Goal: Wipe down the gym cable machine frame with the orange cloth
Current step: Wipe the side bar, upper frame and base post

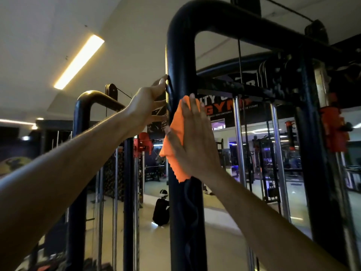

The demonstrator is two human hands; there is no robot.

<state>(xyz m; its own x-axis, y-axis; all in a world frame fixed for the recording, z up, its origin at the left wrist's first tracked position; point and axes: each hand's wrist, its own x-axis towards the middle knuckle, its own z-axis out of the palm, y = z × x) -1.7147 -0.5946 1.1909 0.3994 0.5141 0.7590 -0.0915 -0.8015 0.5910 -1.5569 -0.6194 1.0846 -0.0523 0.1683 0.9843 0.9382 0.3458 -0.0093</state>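
Observation:
The black cable machine frame (180,55) rises as a thick upright tube in the middle and bends right at the top. My right hand (193,137) presses the orange cloth (175,137) flat against the front of that upright, fingers pointing up. The cloth hangs out to the left of the palm and below it. My left hand (148,102) is higher on the left side of the same tube, its fingers wrapped around the tube's edge.
Chrome guide rods (239,143) and an orange pulley carriage (332,130) stand to the right inside the frame. A second black upright (80,133) with an orange carriage (143,143) is at left. A person (161,210) sits on the floor behind the tube.

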